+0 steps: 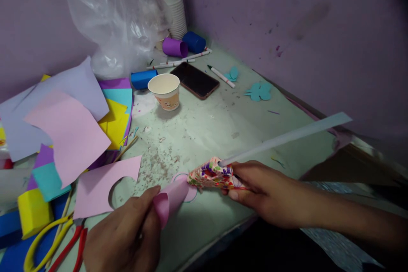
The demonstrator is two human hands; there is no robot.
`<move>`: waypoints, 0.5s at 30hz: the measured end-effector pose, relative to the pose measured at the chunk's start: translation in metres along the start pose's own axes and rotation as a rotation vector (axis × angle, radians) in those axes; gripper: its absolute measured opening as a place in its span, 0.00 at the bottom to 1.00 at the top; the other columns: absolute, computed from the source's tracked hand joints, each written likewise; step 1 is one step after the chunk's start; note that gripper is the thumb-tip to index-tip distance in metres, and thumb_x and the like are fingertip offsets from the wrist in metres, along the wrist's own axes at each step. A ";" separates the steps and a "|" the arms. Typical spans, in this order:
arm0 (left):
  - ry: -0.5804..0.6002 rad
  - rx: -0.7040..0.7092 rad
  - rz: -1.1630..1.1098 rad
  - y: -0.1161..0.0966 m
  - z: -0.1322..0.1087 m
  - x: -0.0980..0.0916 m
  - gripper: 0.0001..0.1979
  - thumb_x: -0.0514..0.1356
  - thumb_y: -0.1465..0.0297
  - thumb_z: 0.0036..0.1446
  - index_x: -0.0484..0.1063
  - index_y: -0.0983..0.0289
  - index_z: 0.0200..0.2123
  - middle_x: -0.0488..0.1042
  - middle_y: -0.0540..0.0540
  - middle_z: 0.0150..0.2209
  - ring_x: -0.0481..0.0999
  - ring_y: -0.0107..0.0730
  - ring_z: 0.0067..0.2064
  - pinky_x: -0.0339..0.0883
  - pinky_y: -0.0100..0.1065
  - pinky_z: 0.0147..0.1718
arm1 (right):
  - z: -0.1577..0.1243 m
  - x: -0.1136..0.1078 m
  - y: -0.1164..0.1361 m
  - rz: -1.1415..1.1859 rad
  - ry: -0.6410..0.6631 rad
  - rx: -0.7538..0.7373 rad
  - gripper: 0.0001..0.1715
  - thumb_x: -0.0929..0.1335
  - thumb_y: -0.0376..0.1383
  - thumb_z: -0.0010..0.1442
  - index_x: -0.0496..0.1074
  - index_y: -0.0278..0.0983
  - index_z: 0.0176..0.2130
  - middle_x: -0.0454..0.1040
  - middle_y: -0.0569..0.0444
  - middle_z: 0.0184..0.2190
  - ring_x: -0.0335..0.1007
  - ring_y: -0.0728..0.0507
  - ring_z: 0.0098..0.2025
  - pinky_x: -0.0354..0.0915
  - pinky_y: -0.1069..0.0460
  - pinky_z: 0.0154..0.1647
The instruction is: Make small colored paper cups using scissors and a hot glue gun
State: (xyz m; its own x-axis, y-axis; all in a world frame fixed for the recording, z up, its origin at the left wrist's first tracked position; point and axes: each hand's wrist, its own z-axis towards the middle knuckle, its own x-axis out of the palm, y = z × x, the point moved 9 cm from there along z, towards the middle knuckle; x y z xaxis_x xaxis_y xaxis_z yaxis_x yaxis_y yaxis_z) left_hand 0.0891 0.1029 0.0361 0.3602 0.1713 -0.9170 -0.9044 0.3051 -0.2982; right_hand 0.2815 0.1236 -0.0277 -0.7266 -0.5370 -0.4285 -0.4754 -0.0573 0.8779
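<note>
Between the thumb and fingers of my left hand (pixel 127 229) is a piece of pink paper (pixel 174 199), its near end curled into a loop. Rounded edges with a thin blue outline show at its far end. My right hand (pixel 270 195) is closed around a flower-patterned glue gun (pixel 210 174). A long whitish glue stick (pixel 287 138) sticks out of its back toward the upper right. The front tip meets or hangs just over the far end of the pink paper; I cannot tell which. My right fingers partly hide the grip.
Left lie paper sheets (pixel 70 131), a pink offcut (pixel 95 191), yellow-handled scissors (pixel 47 242) and red-handled scissors (pixel 75 248). A paper cup (pixel 167 93), phone (pixel 197 80), markers (pixel 223 76) and teal cutouts (pixel 259 92) lie farther back, with a plastic bag (pixel 114 17) and stacked cups (pixel 177 17).
</note>
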 end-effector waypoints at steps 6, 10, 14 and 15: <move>0.081 0.184 0.060 -0.008 0.004 0.002 0.09 0.53 0.71 0.58 0.72 0.61 0.40 0.78 0.48 0.24 0.74 0.22 0.21 0.64 0.23 0.21 | 0.005 -0.002 0.002 -0.015 -0.013 0.008 0.10 0.63 0.31 0.57 0.73 0.38 0.38 0.77 0.52 0.37 0.73 0.43 0.37 0.68 0.52 0.39; 0.096 0.279 0.084 -0.012 0.005 -0.001 0.09 0.55 0.73 0.57 0.72 0.64 0.41 0.79 0.49 0.25 0.75 0.22 0.21 0.64 0.21 0.20 | 0.009 -0.001 0.004 -0.010 0.006 0.012 0.10 0.63 0.30 0.56 0.73 0.38 0.38 0.77 0.52 0.39 0.73 0.44 0.38 0.67 0.53 0.40; 0.129 0.262 0.056 -0.012 0.006 0.001 0.10 0.55 0.73 0.58 0.72 0.64 0.42 0.78 0.48 0.24 0.75 0.21 0.21 0.66 0.20 0.22 | 0.015 0.000 0.003 -0.032 0.052 0.044 0.12 0.63 0.30 0.56 0.73 0.37 0.40 0.77 0.52 0.35 0.71 0.45 0.34 0.65 0.54 0.34; 0.131 0.249 0.059 -0.010 0.006 0.002 0.10 0.54 0.73 0.58 0.72 0.64 0.42 0.78 0.48 0.24 0.75 0.21 0.21 0.67 0.20 0.23 | 0.016 0.000 0.003 -0.034 0.059 0.054 0.12 0.63 0.30 0.56 0.73 0.36 0.40 0.76 0.52 0.34 0.71 0.45 0.32 0.65 0.54 0.33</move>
State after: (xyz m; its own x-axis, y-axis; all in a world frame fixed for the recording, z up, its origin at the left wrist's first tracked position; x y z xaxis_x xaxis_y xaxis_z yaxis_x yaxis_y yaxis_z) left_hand 0.1006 0.1058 0.0393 0.2608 0.0780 -0.9622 -0.8330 0.5219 -0.1834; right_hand 0.2723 0.1371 -0.0289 -0.6798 -0.5845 -0.4430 -0.5262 -0.0320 0.8497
